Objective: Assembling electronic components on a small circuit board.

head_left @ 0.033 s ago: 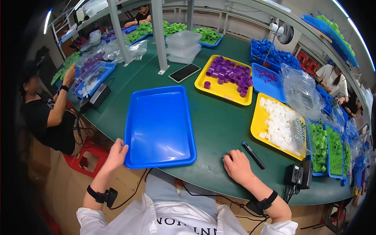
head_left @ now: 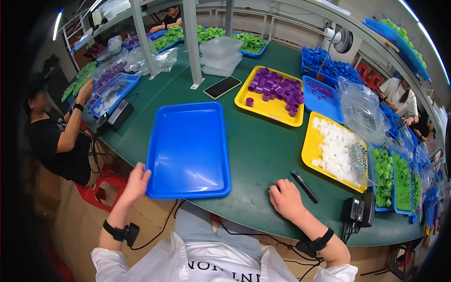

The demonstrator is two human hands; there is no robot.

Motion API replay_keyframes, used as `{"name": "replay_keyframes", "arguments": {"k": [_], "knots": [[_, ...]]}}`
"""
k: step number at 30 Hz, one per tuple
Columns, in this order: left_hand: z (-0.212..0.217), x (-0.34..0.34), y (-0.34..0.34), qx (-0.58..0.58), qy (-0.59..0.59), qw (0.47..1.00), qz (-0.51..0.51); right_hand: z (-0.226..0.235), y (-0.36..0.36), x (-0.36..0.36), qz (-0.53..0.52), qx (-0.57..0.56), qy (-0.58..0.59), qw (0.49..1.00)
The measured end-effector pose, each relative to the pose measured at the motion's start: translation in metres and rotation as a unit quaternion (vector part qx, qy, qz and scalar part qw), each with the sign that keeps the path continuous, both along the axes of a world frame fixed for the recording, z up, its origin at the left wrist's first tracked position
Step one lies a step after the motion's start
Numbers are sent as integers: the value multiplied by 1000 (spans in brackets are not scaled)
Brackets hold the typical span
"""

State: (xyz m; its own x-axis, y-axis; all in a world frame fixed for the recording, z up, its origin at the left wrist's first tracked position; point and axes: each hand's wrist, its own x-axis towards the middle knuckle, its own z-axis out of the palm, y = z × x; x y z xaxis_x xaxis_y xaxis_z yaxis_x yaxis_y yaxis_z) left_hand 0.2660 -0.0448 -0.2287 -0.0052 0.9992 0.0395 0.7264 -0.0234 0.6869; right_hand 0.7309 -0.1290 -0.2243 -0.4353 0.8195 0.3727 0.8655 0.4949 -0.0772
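Note:
A blue plastic tray (head_left: 188,150) with nothing in it lies on the green table, its near edge at the table's front. At the tray's near left corner, my left hand (head_left: 137,181) grips the rim, thumb on the edge and the other fingers partly hidden. My right hand (head_left: 285,199) rests palm down on the table to the right, fingers loosely bent and somewhat apart, with no object visible in it. Just right of its fingers lies a dark marker pen (head_left: 305,186), untouched.
Beyond stand a yellow tray (head_left: 245,104) of purple plastic rings, a yellow tray (head_left: 314,165) of white plastic parts and a small blue tray (head_left: 324,104). A phone (head_left: 222,88) lies near a shelf post (head_left: 191,44). Black power adapters (head_left: 353,209) sit at right. Co-workers sit on both sides.
The blue tray has shifted slightly to the left and a little away from me, along with my left hand on its rim. My right hand has stayed almost still.

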Motion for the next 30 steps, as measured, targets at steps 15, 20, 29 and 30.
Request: {"name": "replay_keyframes", "arguments": {"k": [15, 20, 29, 30], "knots": [[24, -98, 143, 0, 452, 891, 38, -7, -14, -3, -160, 13, -59, 985], [82, 16, 83, 321, 417, 850, -40, -10, -18, -7, -179, 67, -52, 980], [-72, 241, -130, -766, -491, 371, -184, -20, -26, -24, -195, 75, -3, 978], [-75, 264, -130, -775, -518, 343, -113, -22, -30, -26, -196, 76, 4, 978]]}}
